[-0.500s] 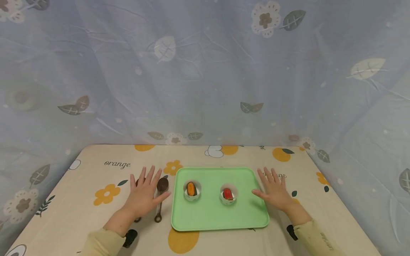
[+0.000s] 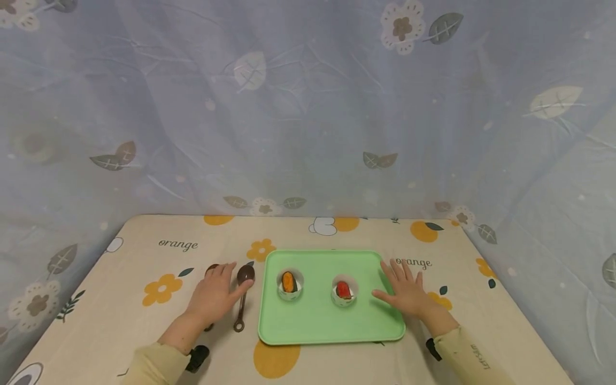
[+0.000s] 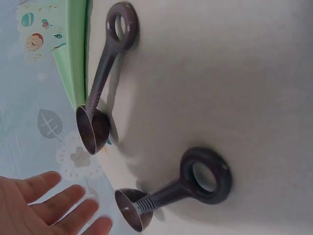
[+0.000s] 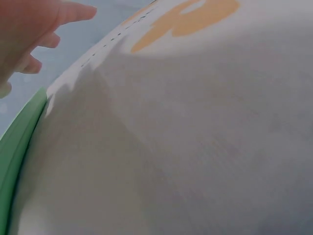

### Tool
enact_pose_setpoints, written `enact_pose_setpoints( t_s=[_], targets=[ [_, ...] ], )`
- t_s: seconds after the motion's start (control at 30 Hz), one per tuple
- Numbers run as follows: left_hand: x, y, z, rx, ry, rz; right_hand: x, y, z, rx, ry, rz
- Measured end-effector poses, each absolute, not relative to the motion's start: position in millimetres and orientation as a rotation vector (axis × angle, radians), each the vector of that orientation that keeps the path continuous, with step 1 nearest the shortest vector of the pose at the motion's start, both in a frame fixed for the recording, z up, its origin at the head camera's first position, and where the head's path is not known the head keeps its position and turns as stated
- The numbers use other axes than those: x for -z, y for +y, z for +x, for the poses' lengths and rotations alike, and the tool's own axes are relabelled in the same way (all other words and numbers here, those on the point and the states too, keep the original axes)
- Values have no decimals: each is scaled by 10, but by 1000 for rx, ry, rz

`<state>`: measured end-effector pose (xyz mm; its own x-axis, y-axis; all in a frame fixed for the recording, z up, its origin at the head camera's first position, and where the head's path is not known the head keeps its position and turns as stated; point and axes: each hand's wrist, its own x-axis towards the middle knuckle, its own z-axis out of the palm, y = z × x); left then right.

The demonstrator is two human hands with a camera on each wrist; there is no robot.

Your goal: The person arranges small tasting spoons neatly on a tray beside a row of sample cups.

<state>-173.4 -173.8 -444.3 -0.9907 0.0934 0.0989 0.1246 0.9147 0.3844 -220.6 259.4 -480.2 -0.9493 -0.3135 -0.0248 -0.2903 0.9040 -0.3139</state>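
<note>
Your L hand (image 2: 212, 295) & R hand (image 2: 405, 293) are relaxed, holding nothing; brown scoops (image 3: 103, 78), prob. light, stiff, slickish plastic, are best pinched mid-handle.

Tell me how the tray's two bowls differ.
The left bowl holds a mostly orange piece; the right bowl a mostly red piece. The left bowl stands closer to the left edge of the tray than the right bowl to its right edge. Both are round, pale and upright.

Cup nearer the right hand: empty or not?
Not empty: the head view shows a red piece inside the cup, which stands mouth up on the green tray. What lies beneath the piece, I cannot tell.
</note>
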Motion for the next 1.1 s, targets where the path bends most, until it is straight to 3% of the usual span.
enact_pose_setpoints(
  t_s=[0.7,1.1],
  targets=[
    [4463,-1691,-1794,1142,-3108,241,4818,2616,-2196,375,2821,-418],
    [4563,-1687,-1862,1257,-3122,240,4811,2633,-2180,363,2856,-476]
  ],
)
